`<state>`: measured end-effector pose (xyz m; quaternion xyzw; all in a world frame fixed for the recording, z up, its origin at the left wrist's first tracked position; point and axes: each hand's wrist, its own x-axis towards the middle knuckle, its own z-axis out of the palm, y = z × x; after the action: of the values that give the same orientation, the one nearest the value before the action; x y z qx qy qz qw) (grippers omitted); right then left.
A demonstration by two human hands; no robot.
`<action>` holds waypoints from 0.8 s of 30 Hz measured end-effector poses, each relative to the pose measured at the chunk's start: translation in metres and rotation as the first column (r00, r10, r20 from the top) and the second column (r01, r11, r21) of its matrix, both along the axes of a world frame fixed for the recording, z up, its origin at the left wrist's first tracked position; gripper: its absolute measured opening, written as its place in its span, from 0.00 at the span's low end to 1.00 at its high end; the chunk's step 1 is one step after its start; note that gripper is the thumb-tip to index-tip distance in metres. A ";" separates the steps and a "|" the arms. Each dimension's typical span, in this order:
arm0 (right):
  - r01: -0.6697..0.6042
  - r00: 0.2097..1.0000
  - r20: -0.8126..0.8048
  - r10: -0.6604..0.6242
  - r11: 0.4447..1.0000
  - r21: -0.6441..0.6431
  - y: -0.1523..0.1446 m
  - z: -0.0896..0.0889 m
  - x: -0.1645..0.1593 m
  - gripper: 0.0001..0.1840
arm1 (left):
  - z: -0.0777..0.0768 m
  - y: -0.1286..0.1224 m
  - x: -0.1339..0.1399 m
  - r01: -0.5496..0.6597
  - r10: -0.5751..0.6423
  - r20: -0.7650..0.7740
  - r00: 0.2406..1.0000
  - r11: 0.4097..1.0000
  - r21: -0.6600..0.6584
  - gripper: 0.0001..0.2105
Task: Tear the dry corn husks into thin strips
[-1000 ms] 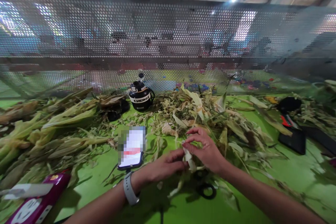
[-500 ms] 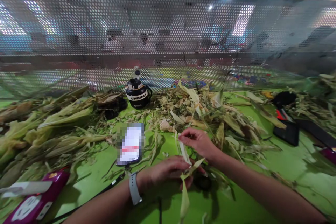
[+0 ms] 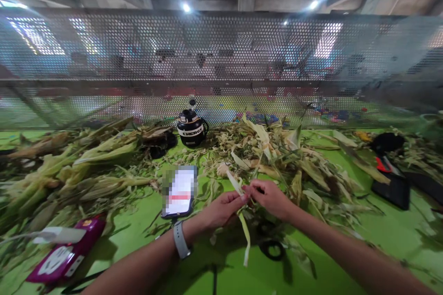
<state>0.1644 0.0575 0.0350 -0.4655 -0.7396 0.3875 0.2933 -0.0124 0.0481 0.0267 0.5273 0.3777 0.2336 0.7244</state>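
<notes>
My left hand [image 3: 224, 209], with a grey watch strap at the wrist, pinches a pale strip of corn husk [image 3: 244, 230]. One end of the strip points up and left, while the other hangs down over the green table [image 3: 194, 267]. Close against it, my right hand [image 3: 270, 197] has its fingertips closed on the same husk where the two hands meet. Exactly how the strip is folded between the fingers is hidden. A black ring [image 3: 272, 250], perhaps a tape roll, lies below my hands. Behind them spreads a heap of dry husk pieces [image 3: 277, 147].
Long husks [image 3: 86, 161] are piled at the left. A lit phone [image 3: 180, 191] lies left of my hands, a purple device [image 3: 67, 253] nearer. A black "ENERGY" jug [image 3: 191, 130] stands before the perforated metal screen [image 3: 221, 64]. At right lie a red-and-black cutter [image 3: 383, 164] and a dark phone-like slab [image 3: 392, 190].
My hands have come together on the strip; the right one moved down to the left fingertips. The husk's upper end now sticks out freely. The view has tilted up slightly.
</notes>
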 end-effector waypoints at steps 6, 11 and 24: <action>0.152 0.986 -0.072 -0.149 0.988 0.039 0.012 0.001 0.006 0.28 | 0.013 0.007 0.001 0.082 -0.083 0.026 0.996 0.996 0.038 0.22; 0.227 0.967 -0.123 -0.225 0.974 0.003 0.025 0.000 0.012 0.27 | 0.022 0.001 -0.002 0.029 -0.031 0.030 0.999 0.996 0.080 0.20; -0.373 0.924 -0.296 0.241 0.731 -0.572 -0.023 0.009 0.001 0.24 | -0.001 -0.020 -0.012 -0.075 0.077 0.134 0.988 0.997 -0.027 0.18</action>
<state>0.1656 0.0347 0.0443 -0.3644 -0.6047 0.6963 0.1295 -0.0240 0.0284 0.0255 0.4877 0.3501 0.2921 0.7445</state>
